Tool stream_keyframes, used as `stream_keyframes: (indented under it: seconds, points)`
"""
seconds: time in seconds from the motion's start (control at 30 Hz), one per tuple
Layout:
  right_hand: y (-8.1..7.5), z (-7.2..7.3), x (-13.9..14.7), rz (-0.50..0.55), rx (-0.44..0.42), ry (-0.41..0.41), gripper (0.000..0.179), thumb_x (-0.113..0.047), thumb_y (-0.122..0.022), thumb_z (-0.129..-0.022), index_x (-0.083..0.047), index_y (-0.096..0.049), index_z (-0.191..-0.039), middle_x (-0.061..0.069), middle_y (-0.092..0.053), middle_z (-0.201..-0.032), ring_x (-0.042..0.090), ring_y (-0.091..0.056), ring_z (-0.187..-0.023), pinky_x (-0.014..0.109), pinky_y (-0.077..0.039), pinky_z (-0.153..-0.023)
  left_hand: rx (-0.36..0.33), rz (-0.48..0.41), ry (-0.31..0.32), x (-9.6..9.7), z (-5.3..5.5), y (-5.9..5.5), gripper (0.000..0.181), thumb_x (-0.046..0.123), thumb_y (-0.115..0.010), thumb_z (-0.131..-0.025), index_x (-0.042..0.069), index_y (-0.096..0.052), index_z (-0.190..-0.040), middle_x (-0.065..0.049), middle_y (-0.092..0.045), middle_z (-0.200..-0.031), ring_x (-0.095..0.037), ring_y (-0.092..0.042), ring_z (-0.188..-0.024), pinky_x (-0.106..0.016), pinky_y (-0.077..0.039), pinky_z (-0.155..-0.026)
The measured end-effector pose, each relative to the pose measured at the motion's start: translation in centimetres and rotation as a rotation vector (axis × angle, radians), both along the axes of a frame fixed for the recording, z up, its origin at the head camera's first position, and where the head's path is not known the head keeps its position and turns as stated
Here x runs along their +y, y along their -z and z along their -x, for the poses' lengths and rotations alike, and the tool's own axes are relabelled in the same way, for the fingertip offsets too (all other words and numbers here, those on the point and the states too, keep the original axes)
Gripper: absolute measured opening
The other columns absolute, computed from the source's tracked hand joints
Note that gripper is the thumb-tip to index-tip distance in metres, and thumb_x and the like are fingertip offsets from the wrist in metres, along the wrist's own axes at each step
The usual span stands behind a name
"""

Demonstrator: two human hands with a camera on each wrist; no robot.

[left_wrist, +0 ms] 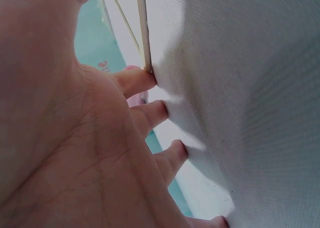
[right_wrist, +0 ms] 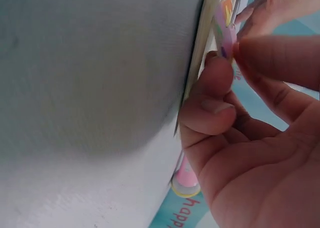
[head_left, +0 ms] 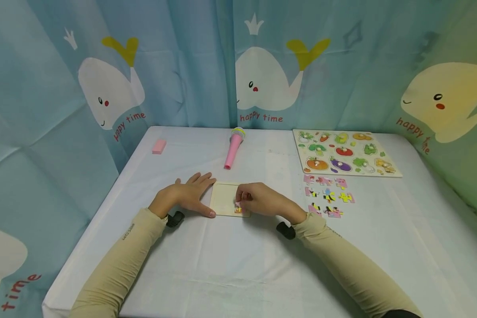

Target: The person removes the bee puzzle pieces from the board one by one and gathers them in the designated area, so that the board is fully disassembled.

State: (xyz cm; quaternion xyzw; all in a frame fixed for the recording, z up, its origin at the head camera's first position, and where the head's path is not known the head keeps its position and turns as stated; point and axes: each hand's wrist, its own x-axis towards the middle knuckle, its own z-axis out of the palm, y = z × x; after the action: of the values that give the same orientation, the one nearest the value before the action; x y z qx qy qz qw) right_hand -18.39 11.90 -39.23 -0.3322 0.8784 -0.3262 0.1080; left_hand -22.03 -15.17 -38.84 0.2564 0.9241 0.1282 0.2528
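Note:
A square, pale wooden puzzle tray (head_left: 224,198) lies flat on the table in the head view. My left hand (head_left: 188,194) is at its left side, fingers spread, thumb and index fingertip against the edge. The left wrist view shows the fingertips (left_wrist: 150,107) down on the cloth. Over the tray's right part, my right hand (head_left: 262,201) pinches a small jigsaw piece (head_left: 238,208) between thumb and index finger. The right wrist view shows this pink, orange and yellow piece (right_wrist: 226,27) tilted above the tray; whether it touches the tray is hard to tell.
Several loose jigsaw pieces (head_left: 329,195) lie in rows to the right. Behind them is a vegetable peg puzzle board (head_left: 323,152). A pink toy microphone (head_left: 233,150) lies beyond the tray, and a pink block (head_left: 159,146) sits at the back left. A whale-print curtain (head_left: 206,66) hangs behind.

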Motion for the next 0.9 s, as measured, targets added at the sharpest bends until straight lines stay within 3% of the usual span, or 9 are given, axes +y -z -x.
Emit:
stream_keyframes:
  seconds: [0.23, 0.9]
  points:
    - [0.2, -0.1, 0.1, 0.032, 0.011, 0.046, 0.018, 0.012, -0.059, -0.097, -0.003, -0.069, -0.097, 0.001, -0.062, -0.082, 0.012, -0.054, -0.075, 0.028, -0.046, -0.068, 0.003, 0.009, 0.001, 0.0, 0.0, 0.2, 0.121, 0.065, -0.081, -0.086, 0.014, -0.014, -0.174, -0.007, -0.001, -0.18, -0.034, 0.004, -0.164, -0.079, -0.003, -0.119]
    - [-0.7, -1.2, 3.7, 0.068, -0.003, 0.137, 0.014, 0.01, -0.059, -0.098, -0.001, -0.066, -0.1, 0.004, -0.066, -0.089, 0.017, -0.056, -0.079, 0.032, -0.048, -0.071, -0.001, -0.01, 0.014, -0.1, -0.1, 0.1, 0.121, 0.064, -0.081, -0.087, 0.014, -0.014, -0.174, -0.007, 0.0, -0.18, -0.034, 0.005, -0.164, -0.079, -0.001, -0.118]
